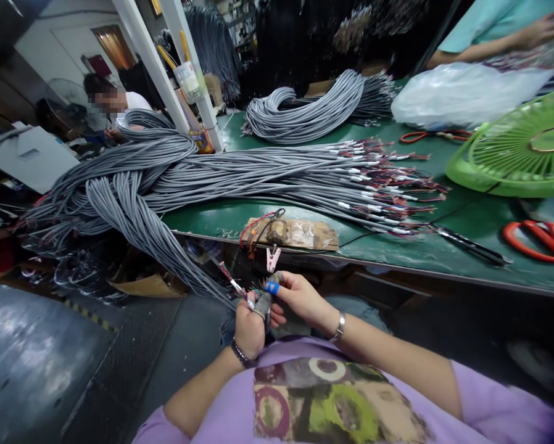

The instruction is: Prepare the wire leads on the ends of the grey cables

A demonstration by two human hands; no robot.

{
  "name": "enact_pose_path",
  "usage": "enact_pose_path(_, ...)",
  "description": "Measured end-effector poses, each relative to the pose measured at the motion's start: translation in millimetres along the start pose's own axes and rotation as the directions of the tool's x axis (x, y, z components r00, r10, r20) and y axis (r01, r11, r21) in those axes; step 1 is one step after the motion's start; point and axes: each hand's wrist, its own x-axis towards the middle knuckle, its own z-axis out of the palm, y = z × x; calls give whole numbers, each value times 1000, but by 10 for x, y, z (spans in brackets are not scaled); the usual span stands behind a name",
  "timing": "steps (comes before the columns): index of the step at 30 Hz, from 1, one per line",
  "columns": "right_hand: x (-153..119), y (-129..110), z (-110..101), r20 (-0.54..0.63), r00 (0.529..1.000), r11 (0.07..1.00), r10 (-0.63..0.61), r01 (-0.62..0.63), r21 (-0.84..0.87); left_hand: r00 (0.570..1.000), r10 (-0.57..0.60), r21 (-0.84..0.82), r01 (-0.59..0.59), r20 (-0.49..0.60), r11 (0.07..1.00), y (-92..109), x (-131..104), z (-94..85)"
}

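My left hand (249,330) is closed around a grey cable near its stripped end, where thin coloured wires (233,280) and a white section stick out. A grey cover, apparently on the thumb, shows above the fist. My right hand (302,301) has blue tape on a digit. Its thumb and finger pinch close to the fine wire ends beside the left thumb; the exact grip is too small to make out. Just beyond the hands, a pink clip (272,259) stands at the table edge, in front of a wooden block (305,234) wrapped with clear tape.
Long grey cables (240,172) with stripped ends lie across the green table (203,219), some hanging over its edge. Coiled cables (305,114) lie behind. At right are tweezers (471,243), red-handled scissors (540,239), a green fan (522,145) and a plastic bag (466,92). Two other people sit beyond.
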Motion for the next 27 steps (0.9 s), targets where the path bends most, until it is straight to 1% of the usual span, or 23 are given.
enact_pose_path(2,-4,16,10,-4,1000,999,-9,9,44,1000,5,-14,-5,-7,1000,-3,5,2)
enact_pose_path(5,-3,8,26,-15,1000,998,-13,14,66,1000,8,-27,-9,-10,1000,10,7,14)
enact_pose_path(8,-1,-15,41,-8,1000,997,-12,12,75,999,11,-14,-11,-49,1000,42,1,32)
enact_pose_path(11,6,-19,36,-24,999,998,-25,27,54,997,17,-7,-17,-73,1000,70,-1,44)
enact_pose_path(17,41,23,-47,-146,989,998,-21,11,-68,997,25,-5,-26,-78,1000,76,22,49)
enact_pose_path(19,48,27,-86,-192,981,994,-30,8,-113,997,29,-19,-30,-71,999,84,30,40)
enact_pose_path(21,52,17,-139,-247,968,992,-32,1,-124,998,31,-39,-34,-61,999,104,34,19)
enact_pose_path(22,57,7,-173,-274,962,995,-25,-3,-100,998,33,-49,-36,-53,998,118,35,5)
enact_pose_path(24,78,-27,-249,-306,952,1000,15,-12,9,999,34,-62,-35,-24,997,152,36,-21)
enact_pose_path(27,154,-101,-347,-306,944,978,126,-65,200,999,31,-72,-28,44,997,210,44,-36)
